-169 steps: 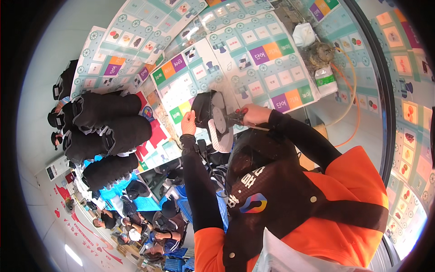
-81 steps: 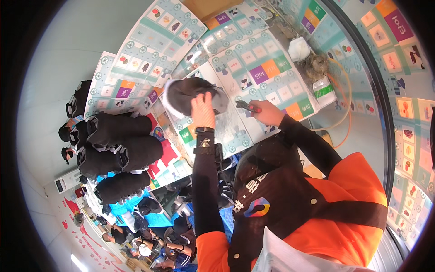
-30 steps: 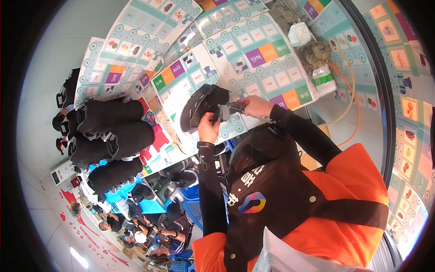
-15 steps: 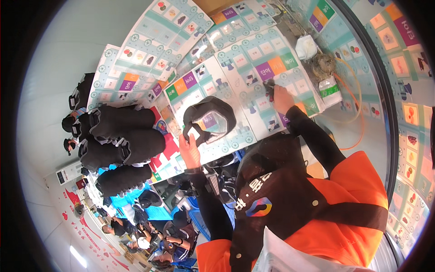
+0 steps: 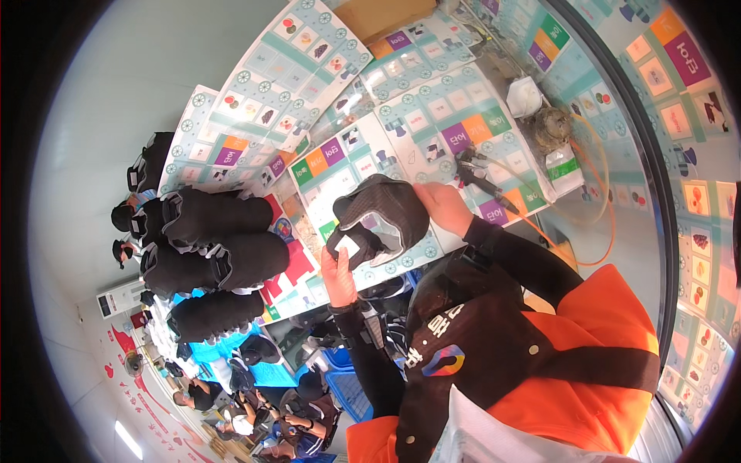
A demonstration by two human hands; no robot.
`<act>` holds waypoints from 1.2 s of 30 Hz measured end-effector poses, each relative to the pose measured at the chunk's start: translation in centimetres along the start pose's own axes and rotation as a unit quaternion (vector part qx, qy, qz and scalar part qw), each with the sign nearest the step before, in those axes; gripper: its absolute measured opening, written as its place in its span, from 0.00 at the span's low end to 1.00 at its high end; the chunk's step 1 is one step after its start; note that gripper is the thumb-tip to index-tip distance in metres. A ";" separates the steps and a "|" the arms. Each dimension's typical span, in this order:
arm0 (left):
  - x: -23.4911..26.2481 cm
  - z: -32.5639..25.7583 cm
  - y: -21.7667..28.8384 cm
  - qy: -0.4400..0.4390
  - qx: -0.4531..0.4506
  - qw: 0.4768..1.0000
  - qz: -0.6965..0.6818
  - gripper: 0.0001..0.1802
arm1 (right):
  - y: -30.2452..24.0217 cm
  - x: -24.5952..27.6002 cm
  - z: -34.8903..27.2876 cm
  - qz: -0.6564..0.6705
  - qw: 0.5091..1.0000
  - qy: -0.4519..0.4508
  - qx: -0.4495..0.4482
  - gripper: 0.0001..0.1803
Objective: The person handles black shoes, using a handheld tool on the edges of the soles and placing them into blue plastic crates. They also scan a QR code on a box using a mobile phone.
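**Two hands hold a black padded piece over a patterned table**

The left hand [image 5: 337,272] grips the lower edge of the black padded piece [image 5: 380,217], fingers closed around it. The right hand [image 5: 438,205] clasps its upper right edge. Below lies a table [image 5: 432,131] covered in colourful printed sheets [image 5: 270,116]. Stacked black pads [image 5: 208,247] sit to the left.

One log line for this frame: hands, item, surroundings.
left hand: grips lower edge of black shoe upper | right hand: grips its top edge | upper raised over printed table cover | hand tool lying on table
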State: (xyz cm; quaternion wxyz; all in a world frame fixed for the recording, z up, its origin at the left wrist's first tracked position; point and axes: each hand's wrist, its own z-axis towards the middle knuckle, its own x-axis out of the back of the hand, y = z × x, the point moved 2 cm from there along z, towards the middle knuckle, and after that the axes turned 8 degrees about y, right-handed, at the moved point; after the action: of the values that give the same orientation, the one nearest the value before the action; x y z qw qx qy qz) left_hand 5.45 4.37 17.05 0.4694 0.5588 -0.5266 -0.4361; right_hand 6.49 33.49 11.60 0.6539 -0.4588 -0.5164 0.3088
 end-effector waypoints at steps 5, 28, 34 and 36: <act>0.8 -0.7 0.5 -0.012 0.019 1.000 -0.015 0.16 | 6.2 -0.4 1.2 0.235 0.925 -0.116 -0.276 0.26; 1.5 4.5 -1.9 0.017 0.178 0.984 -0.021 0.10 | 18.1 5.1 -1.7 -0.323 0.946 0.018 0.005 0.29; 0.1 6.0 -3.5 0.068 0.223 0.971 -0.049 0.10 | 19.3 7.6 2.7 -0.149 0.947 0.060 -0.277 0.31; 0.8 6.5 -4.3 0.084 0.221 0.970 -0.058 0.11 | 16.9 7.6 3.1 0.059 0.946 0.003 -0.319 0.25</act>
State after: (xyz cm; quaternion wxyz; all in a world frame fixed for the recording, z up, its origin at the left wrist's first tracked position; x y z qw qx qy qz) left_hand -0.11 3.11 11.64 0.3507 0.7129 -0.5352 -0.2868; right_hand 6.83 47.59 -0.84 0.4556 -0.6736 -0.5580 0.1651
